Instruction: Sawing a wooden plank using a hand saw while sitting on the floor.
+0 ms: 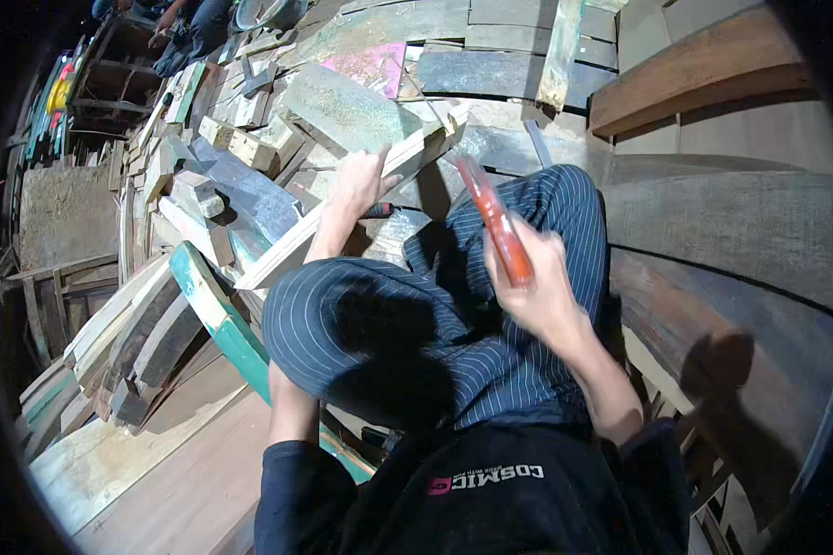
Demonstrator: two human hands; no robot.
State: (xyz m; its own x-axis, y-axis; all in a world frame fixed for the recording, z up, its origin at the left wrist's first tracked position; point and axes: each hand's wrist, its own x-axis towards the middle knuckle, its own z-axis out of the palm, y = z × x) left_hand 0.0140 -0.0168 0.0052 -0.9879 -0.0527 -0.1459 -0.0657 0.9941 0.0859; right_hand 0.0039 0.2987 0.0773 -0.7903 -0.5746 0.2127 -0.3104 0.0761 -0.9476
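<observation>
My left hand (356,190) grips a long pale wooden beam (296,242), which slants from beside my left knee up to a rough, splintered far end. In my closed right hand (537,282) is a tool with an orange-red handle (506,242), raised over my right thigh. Its upper part is smeared by motion, so I cannot tell its kind. Just right of my left wrist lies a black and red tool handle (378,211), partly hidden. A thin grey flat strip (537,143) rests on the boards beyond my right knee.
Wood offcuts (250,148) heap up at the left, with a curved green and white piece (217,314) beside my left knee. Planks (731,217) and a thick brown beam (703,69) line the right side. Another person (194,32) sits at the far left.
</observation>
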